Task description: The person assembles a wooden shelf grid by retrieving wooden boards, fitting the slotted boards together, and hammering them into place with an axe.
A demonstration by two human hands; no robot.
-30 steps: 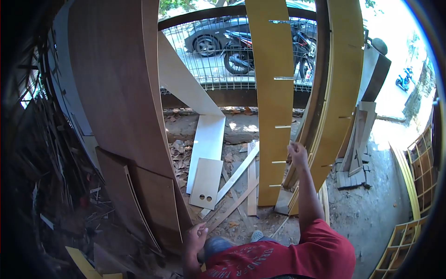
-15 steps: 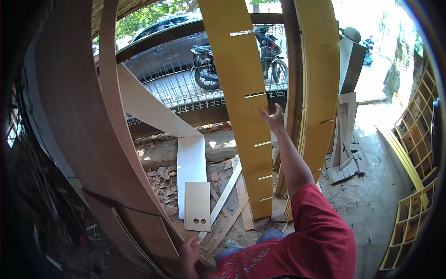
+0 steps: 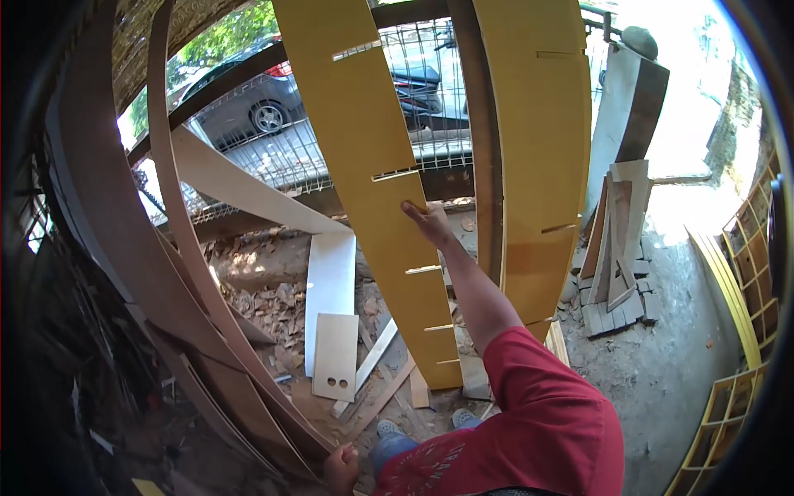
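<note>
My right hand (image 3: 428, 221) grips the right edge of a tall yellow board (image 3: 364, 124) with several slots cut into it. The thumb lies on the board's front face and the fingers go behind it. This board leans at a slant, with its lower end near the ground. Down at the lower left, my left hand (image 3: 340, 467) is curled closed beside the ends of brown boards (image 3: 240, 388); nothing shows in it. A second yellow slotted board (image 3: 538, 140) stands to the right of my right arm.
Behind the boards runs a wire mesh fence (image 3: 438, 83), with a parked car (image 3: 248, 107) beyond it. A white panel (image 3: 331, 264), a small board with two holes (image 3: 335, 351) and loose wood strips (image 3: 380, 355) lie low ahead. Yellow lattice frames (image 3: 728, 405) stand at the right.
My right hand, open beside the yellow board before, has closed on its edge. The board now appears farther left. The view has shifted, and my left hand stays low at the left.
</note>
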